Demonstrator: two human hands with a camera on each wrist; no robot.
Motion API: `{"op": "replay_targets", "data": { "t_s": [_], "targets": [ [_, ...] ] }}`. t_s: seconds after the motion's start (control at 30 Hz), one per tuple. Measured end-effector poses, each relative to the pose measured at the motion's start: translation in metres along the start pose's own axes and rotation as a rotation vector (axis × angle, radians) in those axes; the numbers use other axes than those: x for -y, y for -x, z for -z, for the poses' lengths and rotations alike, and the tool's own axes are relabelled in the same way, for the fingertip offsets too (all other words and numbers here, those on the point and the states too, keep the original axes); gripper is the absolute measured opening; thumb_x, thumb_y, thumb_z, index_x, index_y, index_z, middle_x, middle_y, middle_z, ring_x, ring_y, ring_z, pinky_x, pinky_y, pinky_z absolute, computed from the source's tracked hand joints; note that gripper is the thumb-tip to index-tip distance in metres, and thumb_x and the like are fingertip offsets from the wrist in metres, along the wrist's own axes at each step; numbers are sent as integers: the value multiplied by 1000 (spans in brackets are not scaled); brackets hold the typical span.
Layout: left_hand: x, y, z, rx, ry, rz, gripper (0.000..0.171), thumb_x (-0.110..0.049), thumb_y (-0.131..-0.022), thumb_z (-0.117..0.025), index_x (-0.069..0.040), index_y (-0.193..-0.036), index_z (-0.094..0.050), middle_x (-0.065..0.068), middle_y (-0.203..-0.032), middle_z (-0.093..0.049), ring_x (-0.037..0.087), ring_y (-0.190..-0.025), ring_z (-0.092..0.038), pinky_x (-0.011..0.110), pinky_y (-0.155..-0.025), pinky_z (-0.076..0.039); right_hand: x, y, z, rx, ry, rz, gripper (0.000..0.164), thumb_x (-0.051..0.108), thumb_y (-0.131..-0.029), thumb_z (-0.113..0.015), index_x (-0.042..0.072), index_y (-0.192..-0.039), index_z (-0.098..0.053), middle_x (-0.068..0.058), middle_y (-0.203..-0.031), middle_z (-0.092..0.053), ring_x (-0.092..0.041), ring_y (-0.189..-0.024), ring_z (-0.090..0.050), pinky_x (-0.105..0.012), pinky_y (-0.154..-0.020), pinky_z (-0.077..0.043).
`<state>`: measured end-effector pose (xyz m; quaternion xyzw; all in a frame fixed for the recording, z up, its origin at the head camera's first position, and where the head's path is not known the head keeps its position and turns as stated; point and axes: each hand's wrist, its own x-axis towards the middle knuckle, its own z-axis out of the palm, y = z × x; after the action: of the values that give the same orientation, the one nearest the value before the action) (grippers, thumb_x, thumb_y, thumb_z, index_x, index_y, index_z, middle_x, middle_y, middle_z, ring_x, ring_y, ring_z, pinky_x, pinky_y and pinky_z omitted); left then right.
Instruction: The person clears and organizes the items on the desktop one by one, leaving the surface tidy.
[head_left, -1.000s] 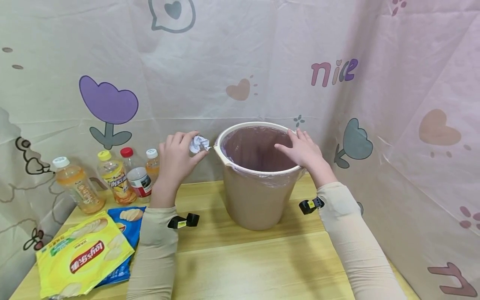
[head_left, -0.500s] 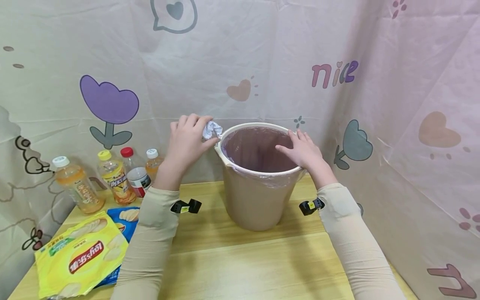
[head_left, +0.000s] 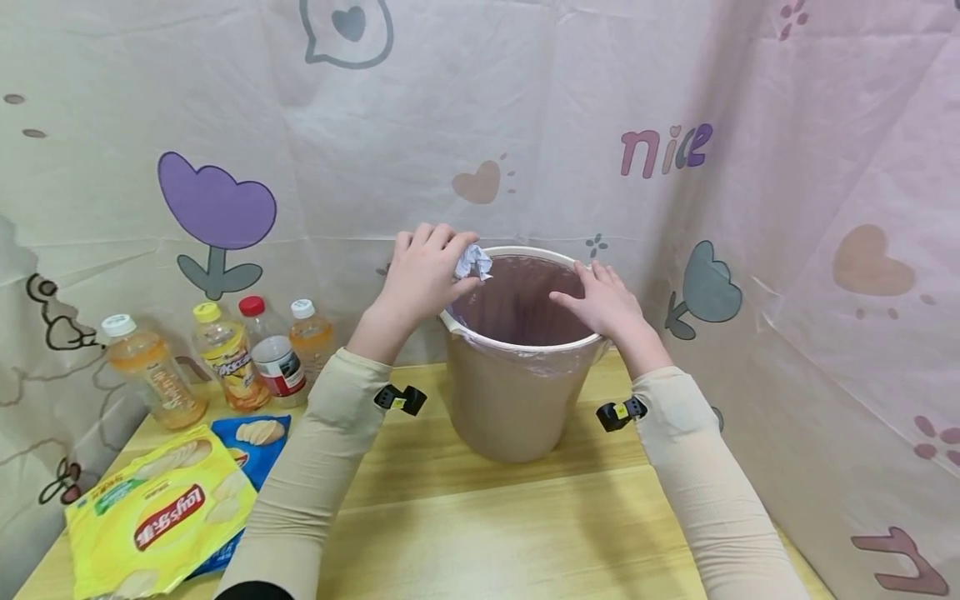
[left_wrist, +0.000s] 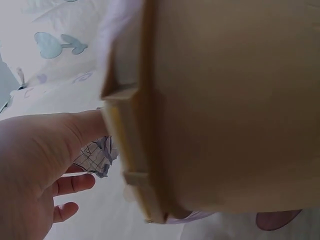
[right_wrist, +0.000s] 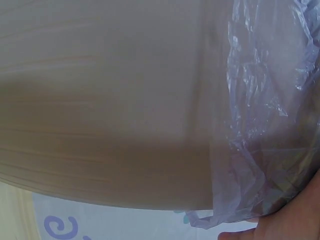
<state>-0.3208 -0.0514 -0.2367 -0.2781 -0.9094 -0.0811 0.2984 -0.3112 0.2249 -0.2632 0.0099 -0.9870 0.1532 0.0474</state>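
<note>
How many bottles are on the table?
4, left of the bin: leftmost white-capped bottle, then yellow-capped bottle, red-capped bottle, second white-capped bottle. Any behind the bin would be hidden.

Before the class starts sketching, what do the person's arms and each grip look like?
Left sleeve and right sleeve are long, beige and wrinkled. A blocky black left wrist camera and matching right wrist camera bear yellow labels. The left grip and right grip are ungloved.

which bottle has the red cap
The red-capped bottle is third from the left in the head view, between the yellow-capped bottle and the rightmost bottle. Only its cap is red; the others are yellow or white.
</note>
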Motion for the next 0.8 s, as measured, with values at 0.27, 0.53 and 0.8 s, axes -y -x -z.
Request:
{"op": "replay_targets", "data": {
  "t_s": [0.27, 0.53, 0.8],
  "targets": [
    [-6, -5, -15, 31, -19, -75, 59, -44, -85, -71, -19, -135, -54, 7, -120, -58, 30, -114, -49, 49, -92, -36, 0, -1, -1, -5, 1, -3, 83, 60, -95, -43, 13, -157, -16, -21, -163, -8, -42, -151, -4, -66, -116, -15],
    [-8, -12, -21, 40, -19, -98, 60, -45, -84, -72, -18, -135, -54, 6, -122, -59, 30, -115, -49, 48, -94, -37, -2, -1, -1, -4, -6, -1, 84, 61, -94, -43, 13, -157, -16, -20, -163, -7, -42, -151, -3, -66, -116, -14],
    [-9, -17, -23, 92, 22, -84, 63, -46, -85, -71, -20, -139, -51, 6, -125, -58, 30, -116, -49, 47, -93, -37, -3, -3, -1, -10, -16, -3, 84, 61, -94, -44, 13, -157, -17, -21, -163, -9, -42, -151, -4, -66, -116, -14]
  ]
}}
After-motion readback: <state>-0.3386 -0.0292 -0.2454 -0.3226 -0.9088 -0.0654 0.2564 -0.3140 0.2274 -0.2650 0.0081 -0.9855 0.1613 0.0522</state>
